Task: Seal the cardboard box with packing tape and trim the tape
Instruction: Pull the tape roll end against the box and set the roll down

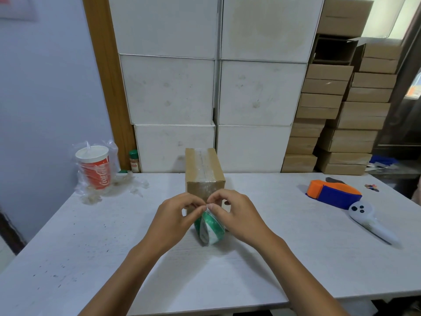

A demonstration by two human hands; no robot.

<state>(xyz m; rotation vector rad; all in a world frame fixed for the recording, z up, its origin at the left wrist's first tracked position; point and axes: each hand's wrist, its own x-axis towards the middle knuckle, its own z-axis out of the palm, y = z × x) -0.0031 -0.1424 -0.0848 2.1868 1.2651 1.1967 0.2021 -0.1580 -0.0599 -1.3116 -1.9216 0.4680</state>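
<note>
Only thing I can actually read here is the white "Coca-Cola" script running up the side of the red paper cup (96,171). The little green-capped bottle (134,161) behind it has a label and the green-and-white tape roll (210,228) has some print, but both are too blurry to read.

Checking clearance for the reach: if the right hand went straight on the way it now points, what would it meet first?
Probably the cardboard box: the right hand points forward over the tape roll, fingertips about at its near face. Depth unclear.
</note>
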